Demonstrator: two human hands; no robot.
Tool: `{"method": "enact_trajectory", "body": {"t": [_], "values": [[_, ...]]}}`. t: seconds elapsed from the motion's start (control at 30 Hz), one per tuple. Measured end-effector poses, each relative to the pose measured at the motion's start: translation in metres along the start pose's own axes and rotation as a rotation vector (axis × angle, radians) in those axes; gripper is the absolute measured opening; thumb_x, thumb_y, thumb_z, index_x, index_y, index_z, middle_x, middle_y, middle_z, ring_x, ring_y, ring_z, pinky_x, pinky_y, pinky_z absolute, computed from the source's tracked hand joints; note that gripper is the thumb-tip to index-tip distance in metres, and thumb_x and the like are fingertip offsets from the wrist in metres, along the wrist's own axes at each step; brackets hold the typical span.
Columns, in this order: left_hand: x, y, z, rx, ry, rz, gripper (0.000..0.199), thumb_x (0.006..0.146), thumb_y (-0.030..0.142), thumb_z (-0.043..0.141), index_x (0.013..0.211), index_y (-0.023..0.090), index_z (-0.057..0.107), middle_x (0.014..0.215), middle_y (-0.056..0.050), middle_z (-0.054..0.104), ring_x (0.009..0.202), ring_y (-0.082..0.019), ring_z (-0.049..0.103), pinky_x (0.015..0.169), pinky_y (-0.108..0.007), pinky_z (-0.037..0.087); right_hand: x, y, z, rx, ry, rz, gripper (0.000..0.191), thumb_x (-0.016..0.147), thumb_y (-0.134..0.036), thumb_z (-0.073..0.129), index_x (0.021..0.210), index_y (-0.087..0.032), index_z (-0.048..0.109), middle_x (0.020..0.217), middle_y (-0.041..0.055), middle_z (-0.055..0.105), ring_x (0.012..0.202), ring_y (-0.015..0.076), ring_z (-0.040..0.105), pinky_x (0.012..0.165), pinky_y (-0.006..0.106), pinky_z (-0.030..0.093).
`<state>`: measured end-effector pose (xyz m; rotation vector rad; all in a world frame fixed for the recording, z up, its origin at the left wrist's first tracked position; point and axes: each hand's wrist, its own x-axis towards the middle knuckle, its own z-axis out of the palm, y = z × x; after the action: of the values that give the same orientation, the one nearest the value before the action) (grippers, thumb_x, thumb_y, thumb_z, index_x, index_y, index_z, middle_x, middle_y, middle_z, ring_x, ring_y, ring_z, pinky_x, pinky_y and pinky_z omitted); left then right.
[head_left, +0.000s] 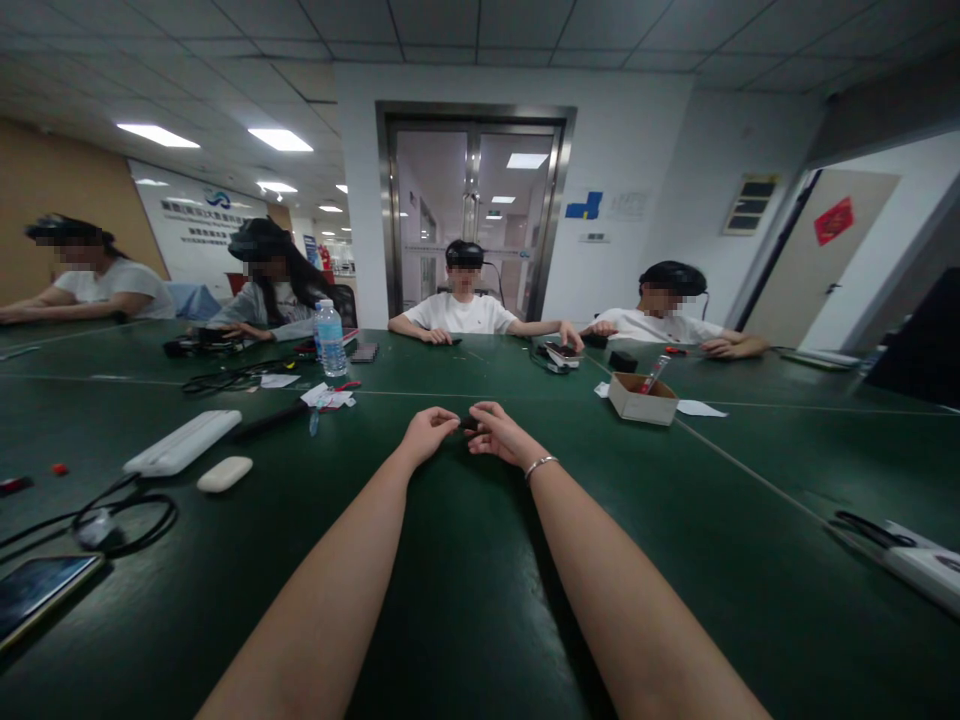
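Observation:
Both my hands meet over the green table (465, 560), straight ahead of me. A small black object (469, 423) lies between my fingertips; it is too small and dark to tell its kind. My right hand (504, 436), with a silver bracelet at the wrist, grips it between thumb and fingers. At the object's left end, the thumb and fingers of my left hand (430, 434) are pinched together on it. The fingers hide part of the object.
To the left are a white power bank (184, 443), a white oval case (225, 474), coiled black cable (127, 525) and a phone (49, 590). A water bottle (330, 338) stands farther back. An open cardboard box (643, 405) sits right of centre. Several people in headsets sit across the table.

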<state>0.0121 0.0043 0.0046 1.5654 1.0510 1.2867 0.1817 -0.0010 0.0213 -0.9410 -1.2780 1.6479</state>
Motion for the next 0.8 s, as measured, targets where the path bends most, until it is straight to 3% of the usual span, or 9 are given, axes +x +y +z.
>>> {"method": "enact_trajectory", "body": {"t": [0.07, 0.2, 0.33, 0.47, 0.57, 0.63, 0.8], "values": [[-0.0003, 0.0006, 0.0, 0.005, -0.004, -0.001, 0.016, 0.066, 0.021, 0.065, 0.078, 0.012, 0.062, 0.073, -0.006, 0.066, 0.071, -0.016, 0.061, 0.075, -0.031, 0.047, -0.0006, -0.0002, 0.0006, -0.001, 0.021, -0.011, 0.031, 0.082, -0.023, 0.055, 0.106, -0.024, 0.034, 0.078, -0.0014, 0.053, 0.048, 0.0105, 0.059, 0.048, 0.027, 0.054], [-0.0015, 0.0023, -0.0001, 0.014, -0.004, 0.001, 0.016, 0.066, 0.022, 0.066, 0.078, 0.012, 0.062, 0.074, -0.006, 0.066, 0.071, -0.016, 0.061, 0.076, -0.032, 0.047, -0.0016, -0.0012, 0.0012, -0.004, -0.008, -0.049, 0.043, 0.077, -0.019, 0.061, 0.108, -0.029, 0.032, 0.086, -0.0012, 0.053, 0.057, 0.0133, 0.063, 0.051, 0.03, 0.055], [-0.0014, 0.0019, -0.0005, 0.014, -0.011, 0.007, 0.016, 0.066, 0.023, 0.066, 0.078, 0.013, 0.062, 0.075, -0.006, 0.066, 0.072, -0.016, 0.061, 0.076, -0.032, 0.047, -0.0011, -0.0018, 0.0018, -0.051, 0.004, 0.027, 0.029, 0.082, -0.027, 0.056, 0.104, -0.024, 0.036, 0.074, -0.0021, 0.052, 0.048, 0.0104, 0.059, 0.046, 0.025, 0.053], [0.0001, -0.0006, -0.0004, 0.014, -0.007, 0.004, 0.017, 0.066, 0.024, 0.066, 0.078, 0.012, 0.061, 0.072, -0.005, 0.065, 0.071, -0.016, 0.061, 0.075, -0.032, 0.047, -0.001, -0.0019, 0.0026, -0.024, 0.005, -0.011, 0.045, 0.076, -0.015, 0.062, 0.108, -0.028, 0.033, 0.077, -0.0036, 0.052, 0.053, 0.0121, 0.061, 0.051, 0.029, 0.055], [0.0007, -0.0016, 0.0005, 0.015, -0.003, -0.004, 0.017, 0.066, 0.024, 0.066, 0.077, 0.013, 0.061, 0.073, -0.006, 0.065, 0.071, -0.016, 0.061, 0.074, -0.031, 0.047, -0.0004, -0.0012, 0.0022, -0.012, -0.005, 0.031, 0.029, 0.084, -0.023, 0.054, 0.107, -0.024, 0.036, 0.071, -0.0022, 0.053, 0.048, 0.0115, 0.059, 0.047, 0.027, 0.054], [0.0004, -0.0019, 0.0011, 0.026, -0.008, -0.005, 0.017, 0.066, 0.024, 0.065, 0.077, 0.013, 0.061, 0.074, -0.006, 0.065, 0.071, -0.016, 0.061, 0.074, -0.031, 0.046, 0.0001, -0.0005, 0.002, -0.012, 0.009, 0.018, 0.023, 0.085, -0.017, 0.049, 0.106, -0.022, 0.04, 0.068, -0.002, 0.053, 0.045, 0.0099, 0.056, 0.046, 0.026, 0.053], [-0.0028, -0.0023, 0.0008, 0.191, -0.041, 0.003, 0.022, 0.071, 0.036, 0.059, 0.077, 0.015, 0.06, 0.07, -0.004, 0.065, 0.065, -0.015, 0.059, 0.066, -0.027, 0.045, -0.0018, -0.0006, 0.0026, -0.001, 0.027, -0.012, 0.029, 0.079, -0.003, 0.047, 0.103, -0.019, 0.045, 0.064, -0.0022, 0.053, 0.045, 0.009, 0.054, 0.046, 0.024, 0.052]]}}
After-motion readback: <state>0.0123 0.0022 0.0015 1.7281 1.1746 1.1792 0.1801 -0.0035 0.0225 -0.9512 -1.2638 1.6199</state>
